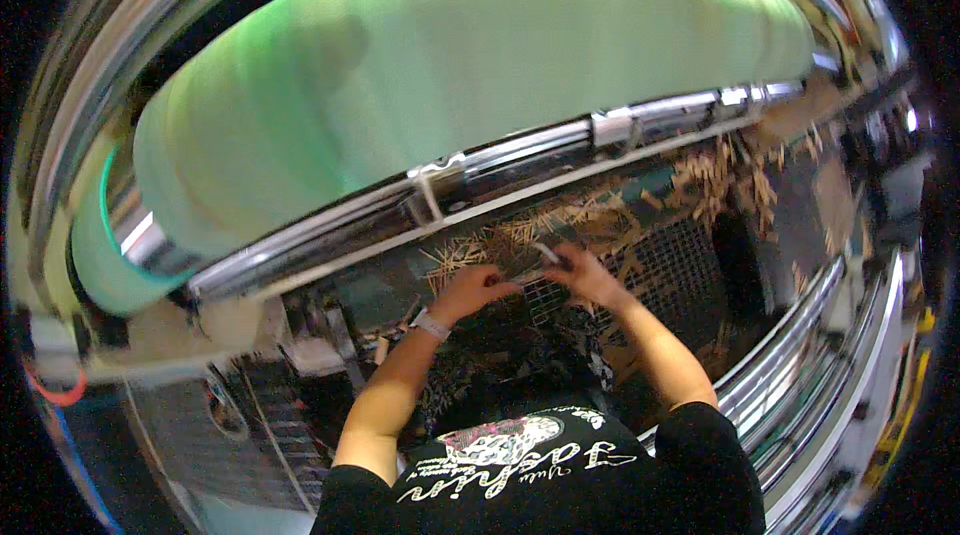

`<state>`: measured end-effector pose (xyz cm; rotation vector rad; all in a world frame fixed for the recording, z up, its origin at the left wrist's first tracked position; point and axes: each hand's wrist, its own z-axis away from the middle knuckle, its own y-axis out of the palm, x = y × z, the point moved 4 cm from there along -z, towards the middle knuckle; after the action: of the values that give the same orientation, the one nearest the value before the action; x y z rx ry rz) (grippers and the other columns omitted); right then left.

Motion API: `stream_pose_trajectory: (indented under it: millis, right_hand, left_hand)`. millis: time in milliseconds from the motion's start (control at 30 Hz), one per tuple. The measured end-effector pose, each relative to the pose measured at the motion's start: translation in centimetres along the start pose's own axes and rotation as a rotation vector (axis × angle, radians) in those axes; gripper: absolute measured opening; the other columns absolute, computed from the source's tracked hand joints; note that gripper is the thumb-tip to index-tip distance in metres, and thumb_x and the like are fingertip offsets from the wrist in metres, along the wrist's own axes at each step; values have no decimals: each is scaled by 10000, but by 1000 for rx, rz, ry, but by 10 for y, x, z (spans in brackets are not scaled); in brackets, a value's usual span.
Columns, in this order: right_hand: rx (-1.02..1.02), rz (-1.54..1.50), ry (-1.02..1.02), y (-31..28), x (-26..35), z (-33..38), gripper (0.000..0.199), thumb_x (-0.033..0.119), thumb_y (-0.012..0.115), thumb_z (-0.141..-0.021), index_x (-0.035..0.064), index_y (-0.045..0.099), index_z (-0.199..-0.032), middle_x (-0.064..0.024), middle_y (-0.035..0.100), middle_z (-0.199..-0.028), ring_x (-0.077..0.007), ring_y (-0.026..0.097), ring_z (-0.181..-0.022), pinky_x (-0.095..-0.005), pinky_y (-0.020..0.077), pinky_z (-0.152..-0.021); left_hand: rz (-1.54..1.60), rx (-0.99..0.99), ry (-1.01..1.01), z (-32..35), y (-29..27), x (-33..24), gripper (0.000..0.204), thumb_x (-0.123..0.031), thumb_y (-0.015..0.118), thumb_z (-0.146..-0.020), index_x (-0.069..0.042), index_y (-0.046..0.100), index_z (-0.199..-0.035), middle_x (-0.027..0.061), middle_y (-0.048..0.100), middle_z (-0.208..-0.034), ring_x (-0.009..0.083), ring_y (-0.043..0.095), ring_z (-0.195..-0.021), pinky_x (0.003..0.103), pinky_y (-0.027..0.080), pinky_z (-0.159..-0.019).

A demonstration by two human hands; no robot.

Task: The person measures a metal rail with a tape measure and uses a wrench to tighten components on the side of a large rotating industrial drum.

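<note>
Below green fabric roll (pixel 450 65), on metal grating (pixel 680 265): left hand (pixel 470 290) curled at 9 o'clock of right hand (pixel 590 275), pinching thin pale stick (pixel 548 253). Likely light, stiff, snappable; pinch mid-length. Stick litter (pixel 720 180) at 2 o'clock.

Large fabric roll (pixel 480 65) across the top, behind everything else. Metal rail (pixel 520 160) just in front of and below the roll, running left to right, rising toward the right. Metal grating (pixel 680 270) below the rail, centre to right. Scattered wooden sticks (pixel 720 180) on the grating, thickest toward the right, a smaller pile just below the rail at centre. Left hand (pixel 472 287) and right hand (pixel 585 275) side by side over the grating's near-left edge, close together, a thin stick (pixel 547 253) between them at the right fingers. Curved metal bars (pixel 830 335) to the right, in front of the grating. Machine parts (pixel 250 405) lower left, beside the left forearm.
</note>
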<state>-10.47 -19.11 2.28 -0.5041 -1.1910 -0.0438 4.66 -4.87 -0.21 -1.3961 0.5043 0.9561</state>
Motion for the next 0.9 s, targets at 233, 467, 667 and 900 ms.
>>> stream_pose_trajectory:
  millis: [233,467,667,900]
  right_hand:
    - [-545,-393,32,-117,-108,17,263,155,669,-767,35,574,-981,1,593,-908,-102,512,-869,-272,404,-813]
    - [-765,-295,505,-116,-251,-11,329,337,560,-836,41,575,-981,-138,615,-762,-262,597,-702,-359,450,-659]
    - [-690,173,381,-155,-383,-81,293,245,478,-890,-15,573,-792,-131,544,-666,-256,525,-615,-377,421,-595]
    - [-436,480,190,-198,-383,-170,235,130,554,-761,43,622,-968,-118,516,-1012,-308,440,-993,-406,384,-859]
  left_hand:
    - [-132,0,-88,-29,-22,-21,163,-159,585,-828,-2,578,-787,109,580,-649,202,550,-563,307,420,-531]
    - [-221,-115,-176,-98,-8,-41,122,-118,563,-832,-5,566,-784,88,595,-665,181,559,-586,284,424,-547]
    - [-293,-109,-250,-148,13,-59,70,-61,529,-839,-3,545,-801,69,585,-690,146,545,-603,258,411,-571]
    - [-334,-139,-372,-164,32,-59,45,-26,508,-840,9,528,-820,63,574,-691,120,522,-584,228,394,-552]
